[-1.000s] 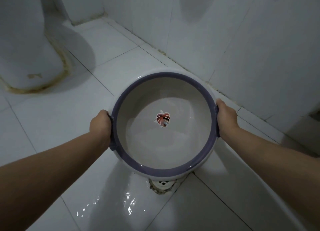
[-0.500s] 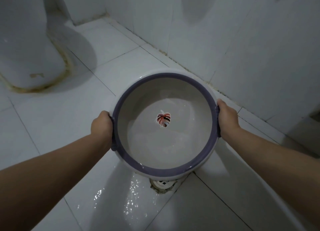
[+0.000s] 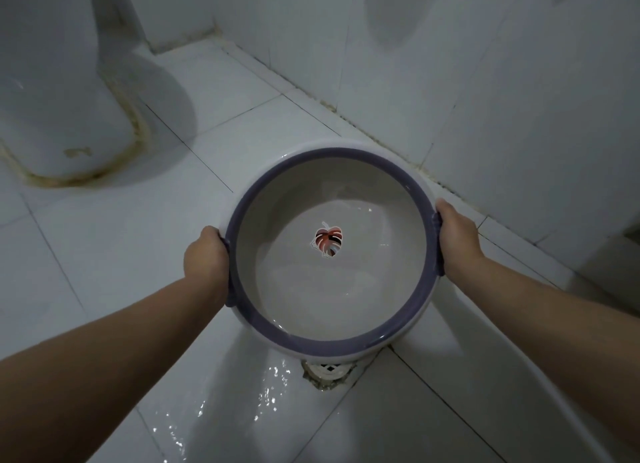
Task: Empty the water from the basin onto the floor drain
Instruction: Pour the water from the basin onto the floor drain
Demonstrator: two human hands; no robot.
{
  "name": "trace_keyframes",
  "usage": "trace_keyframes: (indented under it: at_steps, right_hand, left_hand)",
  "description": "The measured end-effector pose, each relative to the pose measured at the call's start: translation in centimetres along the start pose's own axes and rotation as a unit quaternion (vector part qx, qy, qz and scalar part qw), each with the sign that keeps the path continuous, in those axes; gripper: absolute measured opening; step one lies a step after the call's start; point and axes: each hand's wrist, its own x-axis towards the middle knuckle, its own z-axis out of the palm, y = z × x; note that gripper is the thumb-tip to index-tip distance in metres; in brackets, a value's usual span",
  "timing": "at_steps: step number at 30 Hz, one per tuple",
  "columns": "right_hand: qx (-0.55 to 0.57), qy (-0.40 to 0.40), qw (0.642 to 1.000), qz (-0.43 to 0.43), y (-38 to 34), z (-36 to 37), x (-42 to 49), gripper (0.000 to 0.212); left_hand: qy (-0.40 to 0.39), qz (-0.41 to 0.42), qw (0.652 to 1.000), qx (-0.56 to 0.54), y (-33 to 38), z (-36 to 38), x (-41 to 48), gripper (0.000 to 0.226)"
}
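**Basin held in both hands above the floor drain**

Both bare arms reach forward and down, nearly straight, converging on a round basin [image 3: 332,289] with a purple rim and pale inside. The left hand [image 3: 207,254] is closed over the rim on the basin's left side, knuckles outward, fingers wrapped under the lip. The right hand [image 3: 456,242] clasps the opposite side in the same way, thumb on top of the rim. The basin hangs clear of the white tiled floor [image 3: 121,254], close to the wall [image 3: 485,98], its near edge just over the floor drain [image 3: 327,370], which peeks out beneath it. A shallow pool of water [image 3: 311,299] lies inside, over a red leaf print [image 3: 328,242] on the bottom. Wet glints spread on the tiles left of the drain. A toilet base [image 3: 52,116] stands at far left.
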Motion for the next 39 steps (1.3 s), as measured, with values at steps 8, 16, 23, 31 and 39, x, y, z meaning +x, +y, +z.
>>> trace_keyframes:
  at_steps: [8, 16, 23, 31, 39]
  right_hand:
    - [0.024, -0.014, 1.000, 0.008, 0.3, -0.1, 0.1, 0.031]
    - [0.047, -0.015, 0.999, 0.018, 0.8, -0.5, 0.2, 0.031]
    - [0.063, -0.028, 0.997, 0.029, 0.8, -0.5, 0.0, 0.031]
    - [0.078, -0.037, 0.996, 0.020, 0.5, -0.5, -0.3, 0.037]
    - [0.015, -0.053, 0.998, 0.012, 0.2, -0.4, -0.8, 0.025]
  left_hand:
    - [0.010, -0.001, 1.000, -0.014, 0.2, 0.0, -0.6, 0.032]
    - [0.015, 0.002, 1.000, -0.023, 0.5, 0.4, -0.9, 0.032]
    - [0.041, 0.012, 0.998, -0.044, 0.0, 0.5, -0.7, 0.029]
    - [0.046, 0.042, 0.997, -0.052, -1.3, 0.4, -0.4, 0.027]
    - [0.053, 0.065, 0.996, -0.021, -2.2, -0.1, -0.1, 0.029]
